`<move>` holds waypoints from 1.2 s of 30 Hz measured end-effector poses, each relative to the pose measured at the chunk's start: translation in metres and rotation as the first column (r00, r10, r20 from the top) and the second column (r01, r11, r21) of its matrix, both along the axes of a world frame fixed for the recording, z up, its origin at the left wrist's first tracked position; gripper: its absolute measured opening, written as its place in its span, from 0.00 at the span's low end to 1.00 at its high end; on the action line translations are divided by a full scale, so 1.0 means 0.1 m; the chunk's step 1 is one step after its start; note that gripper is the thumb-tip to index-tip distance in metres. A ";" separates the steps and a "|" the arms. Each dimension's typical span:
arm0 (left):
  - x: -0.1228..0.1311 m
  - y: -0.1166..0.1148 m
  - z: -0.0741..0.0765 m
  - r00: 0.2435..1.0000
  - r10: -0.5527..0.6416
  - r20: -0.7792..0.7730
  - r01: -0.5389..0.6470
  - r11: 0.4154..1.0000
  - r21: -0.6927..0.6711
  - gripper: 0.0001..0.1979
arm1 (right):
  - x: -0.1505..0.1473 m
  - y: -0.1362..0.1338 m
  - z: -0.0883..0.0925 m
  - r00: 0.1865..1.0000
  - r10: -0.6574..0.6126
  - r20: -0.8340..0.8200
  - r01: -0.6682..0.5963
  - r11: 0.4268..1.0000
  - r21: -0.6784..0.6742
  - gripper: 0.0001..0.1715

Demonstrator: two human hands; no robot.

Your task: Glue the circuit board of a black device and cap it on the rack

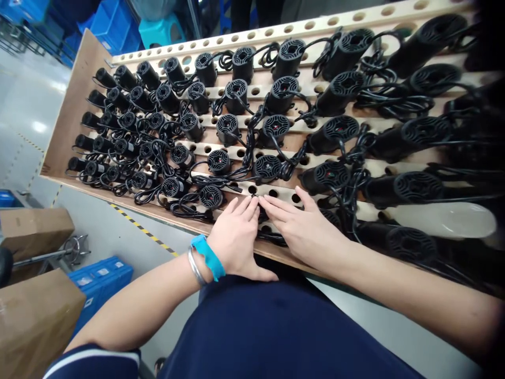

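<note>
My left hand (pixel 236 237), with a teal band and a silver bangle at its wrist, lies over the near edge of the wooden rack (pixel 65 113), fingers stretched forward. From the right, my right hand (pixel 302 226) reaches in flat, its fingertips meeting the left ones beside a round hole (pixel 252 189) in the front slat. Neither hand visibly holds anything; what is under the palms is hidden. Just left of them stands a black cylindrical unit with a slotted round top (pixel 211 196). A bundle of black cable (pixel 272 237) shows partly beneath my right hand.
Rows of similar black cylinders with coiled cables (pixel 248 145) fill the rack. A pale oblong object (pixel 445 218) lies at the right. Blue crates (pixel 114 26) and a teal stool (pixel 161 32) stand behind; cardboard boxes (pixel 35 229) and a blue bin (pixel 100 281) are on the left.
</note>
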State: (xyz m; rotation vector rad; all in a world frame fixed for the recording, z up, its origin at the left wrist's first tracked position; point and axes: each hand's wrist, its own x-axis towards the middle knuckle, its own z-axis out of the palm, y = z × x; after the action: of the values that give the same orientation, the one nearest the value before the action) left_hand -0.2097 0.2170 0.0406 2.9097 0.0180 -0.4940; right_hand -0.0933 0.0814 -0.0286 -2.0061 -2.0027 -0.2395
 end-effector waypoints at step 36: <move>0.20 -0.31 -0.03 0.991 0.132 -0.023 -0.122 0.960 0.251 0.74 | 1.08 -1.50 -0.27 0.675 -0.735 0.064 0.732 0.657 -0.179 0.23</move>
State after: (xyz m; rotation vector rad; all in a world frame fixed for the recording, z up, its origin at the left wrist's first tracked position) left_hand -0.1895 0.1861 0.0377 3.1147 0.2912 -0.5647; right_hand 0.0142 -0.0681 -0.0558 -2.8510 -1.1023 -0.1968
